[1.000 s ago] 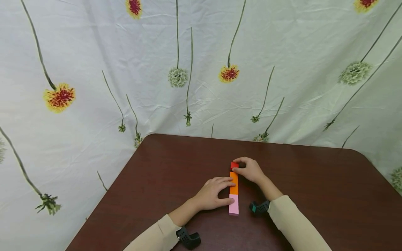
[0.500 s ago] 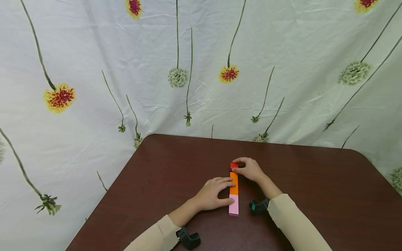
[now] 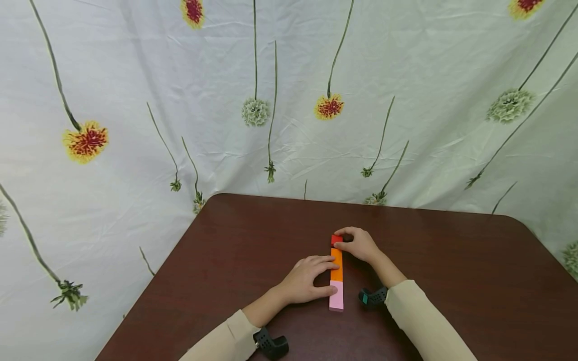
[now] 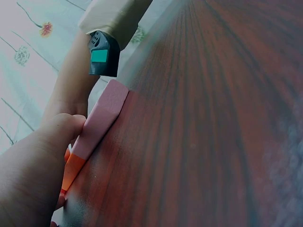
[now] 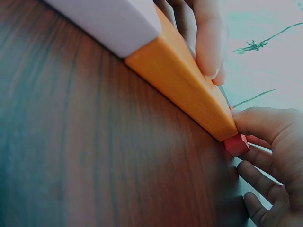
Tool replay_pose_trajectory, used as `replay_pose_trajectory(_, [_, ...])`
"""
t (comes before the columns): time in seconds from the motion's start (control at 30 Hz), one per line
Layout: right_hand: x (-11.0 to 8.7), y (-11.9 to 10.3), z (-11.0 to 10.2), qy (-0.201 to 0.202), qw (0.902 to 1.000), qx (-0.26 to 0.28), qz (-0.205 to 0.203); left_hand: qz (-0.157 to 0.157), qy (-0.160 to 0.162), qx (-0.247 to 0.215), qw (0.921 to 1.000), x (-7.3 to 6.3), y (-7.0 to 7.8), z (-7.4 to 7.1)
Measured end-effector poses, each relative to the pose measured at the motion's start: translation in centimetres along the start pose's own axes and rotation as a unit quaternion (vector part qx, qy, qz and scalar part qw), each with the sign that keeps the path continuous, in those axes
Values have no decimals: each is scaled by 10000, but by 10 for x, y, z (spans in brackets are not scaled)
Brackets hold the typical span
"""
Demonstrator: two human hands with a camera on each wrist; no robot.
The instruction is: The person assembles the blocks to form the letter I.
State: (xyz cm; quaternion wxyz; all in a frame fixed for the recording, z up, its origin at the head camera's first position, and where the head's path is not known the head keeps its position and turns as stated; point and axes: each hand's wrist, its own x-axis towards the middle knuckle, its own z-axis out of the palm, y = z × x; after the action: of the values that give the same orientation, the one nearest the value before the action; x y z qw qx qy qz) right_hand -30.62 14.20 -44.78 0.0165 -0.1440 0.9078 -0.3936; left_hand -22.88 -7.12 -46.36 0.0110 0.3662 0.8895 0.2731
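On the brown table three blocks lie end to end in a row running away from me: a pink block nearest, an orange block in the middle and a small red block at the far end. My left hand rests on the row from the left, its thumb on the pink block and its extended fingertips on the orange block. My right hand pinches the red block between thumb and index finger. In the right wrist view the red block sits against the orange block's far end.
The dark brown table extends to both sides of the blocks. A white cloth printed with flowers hangs behind it. Each wrist carries a black band that sticks out below the sleeve.
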Motion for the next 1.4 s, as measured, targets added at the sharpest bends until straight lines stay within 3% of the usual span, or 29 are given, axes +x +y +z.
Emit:
replay_pose_trajectory(0.53, [0, 0, 0, -56, 9999, 158, 10, -69, -14, -72, 9999, -2, -1, 2])
replay_pose_trajectory(0.93, [-8, -1, -14, -72, 9994, 336, -48, -55, -24, -13, 10000, -1, -1, 3])
replay_pose_trajectory(1.4, [-24, -9, -31, 293, 9989, 180, -303, 15, 94, 10, 10000, 0, -1, 3])
